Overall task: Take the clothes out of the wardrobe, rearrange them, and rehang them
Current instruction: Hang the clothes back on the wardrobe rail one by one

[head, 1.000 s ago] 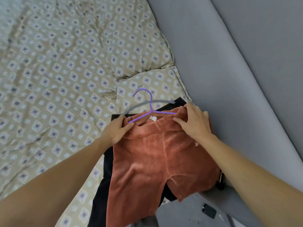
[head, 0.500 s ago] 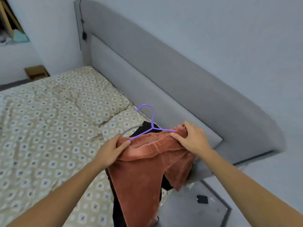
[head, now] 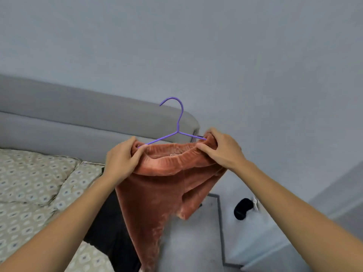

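A pair of rust-orange velvet pants (head: pixel 157 195) hangs in the air from a purple wire hanger (head: pixel 177 126), its hook pointing up. My left hand (head: pixel 122 159) grips the left end of the waistband and hanger. My right hand (head: pixel 221 149) grips the right end the same way. The legs dangle down over the bed's edge. A black garment (head: pixel 106 230) lies on the bed below the pants, partly hidden by them.
The bed with a patterned beige cover (head: pixel 35 193) fills the lower left. Its grey padded headboard (head: pixel 68 118) runs behind my hands. A grey wall rises above. On the floor at the right sits a small black object (head: pixel 242 209).
Both hands have lifted the pants and hanger off the bed and up in front of the headboard. My view has swung upward toward the wall. The black garment stayed on the bed.
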The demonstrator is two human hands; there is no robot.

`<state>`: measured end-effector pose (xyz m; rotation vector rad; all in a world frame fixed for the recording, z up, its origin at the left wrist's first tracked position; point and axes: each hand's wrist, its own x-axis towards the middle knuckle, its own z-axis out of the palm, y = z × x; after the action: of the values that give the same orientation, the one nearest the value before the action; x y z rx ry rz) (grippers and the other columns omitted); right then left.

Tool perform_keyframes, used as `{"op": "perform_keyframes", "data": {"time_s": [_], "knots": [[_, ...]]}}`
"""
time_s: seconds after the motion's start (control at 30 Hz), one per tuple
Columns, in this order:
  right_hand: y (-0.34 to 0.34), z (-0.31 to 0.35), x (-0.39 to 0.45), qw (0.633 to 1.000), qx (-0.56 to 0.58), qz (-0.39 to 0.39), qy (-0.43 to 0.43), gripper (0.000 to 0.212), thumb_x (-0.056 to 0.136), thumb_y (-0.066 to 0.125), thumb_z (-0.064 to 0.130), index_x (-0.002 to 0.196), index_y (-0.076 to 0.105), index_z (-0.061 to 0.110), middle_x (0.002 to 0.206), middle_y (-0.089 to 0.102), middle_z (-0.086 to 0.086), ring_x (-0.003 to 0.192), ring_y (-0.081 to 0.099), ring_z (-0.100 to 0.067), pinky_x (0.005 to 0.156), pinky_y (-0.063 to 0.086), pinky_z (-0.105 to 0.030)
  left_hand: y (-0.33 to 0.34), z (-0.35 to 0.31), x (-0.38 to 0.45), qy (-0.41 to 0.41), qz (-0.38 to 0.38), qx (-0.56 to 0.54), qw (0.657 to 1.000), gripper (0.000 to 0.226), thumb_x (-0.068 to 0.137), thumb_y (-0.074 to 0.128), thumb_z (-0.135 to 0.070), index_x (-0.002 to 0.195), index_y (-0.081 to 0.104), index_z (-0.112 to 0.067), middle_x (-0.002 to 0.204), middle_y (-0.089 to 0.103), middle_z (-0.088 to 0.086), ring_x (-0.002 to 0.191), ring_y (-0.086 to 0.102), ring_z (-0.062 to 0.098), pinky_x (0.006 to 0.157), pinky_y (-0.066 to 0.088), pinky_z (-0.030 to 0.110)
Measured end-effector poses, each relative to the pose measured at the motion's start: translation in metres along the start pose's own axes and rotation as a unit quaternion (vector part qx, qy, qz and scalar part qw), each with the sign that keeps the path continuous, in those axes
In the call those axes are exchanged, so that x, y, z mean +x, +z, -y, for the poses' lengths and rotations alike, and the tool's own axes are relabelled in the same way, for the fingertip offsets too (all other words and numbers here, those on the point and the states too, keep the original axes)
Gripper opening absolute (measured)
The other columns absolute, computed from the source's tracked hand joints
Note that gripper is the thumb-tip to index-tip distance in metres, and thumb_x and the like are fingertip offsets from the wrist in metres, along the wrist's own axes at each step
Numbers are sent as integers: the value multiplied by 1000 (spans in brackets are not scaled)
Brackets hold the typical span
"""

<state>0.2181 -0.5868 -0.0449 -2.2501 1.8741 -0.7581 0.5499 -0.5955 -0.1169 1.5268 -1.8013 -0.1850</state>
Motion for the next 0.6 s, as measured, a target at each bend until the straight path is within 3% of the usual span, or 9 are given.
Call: {"op": "perform_keyframes", "data": {"time_s": [0.2,0.33,0.47,0.6], "knots": [[-92,-60,-119,994,2,-84,70,41,85,59,70,99,59,32,92,64,13,86,61,-13,82,53,-40,44,-132,4,169,39,-34,984,36,97,44,-64,78,38,-34,74,59,-5,77,61,28,59,34,39],[-141,-90,-204,985,43,-124,112,36,83,62,63,94,64,29,84,62,11,78,58,-8,73,48,-33,84,-218,-29,247,74,-60,964,33,99,47,-60,81,39,-34,73,53,-11,77,58,22,59,35,37],[-180,-102,-286,967,131,-148,162,32,87,73,54,113,65,36,90,69,11,79,63,-11,78,54,-30,113,-286,-81,301,124,-93,941,33,99,44,-64,84,41,-35,74,53,-10,77,56,21,62,40,38],[-212,-99,-351,958,144,-167,183,38,92,74,46,126,56,45,98,70,13,85,66,-6,80,48,-16,133,-336,-122,324,157,-142,922,41,97,40,-71,84,45,-32,77,56,-3,75,53,21,63,39,39]]}}
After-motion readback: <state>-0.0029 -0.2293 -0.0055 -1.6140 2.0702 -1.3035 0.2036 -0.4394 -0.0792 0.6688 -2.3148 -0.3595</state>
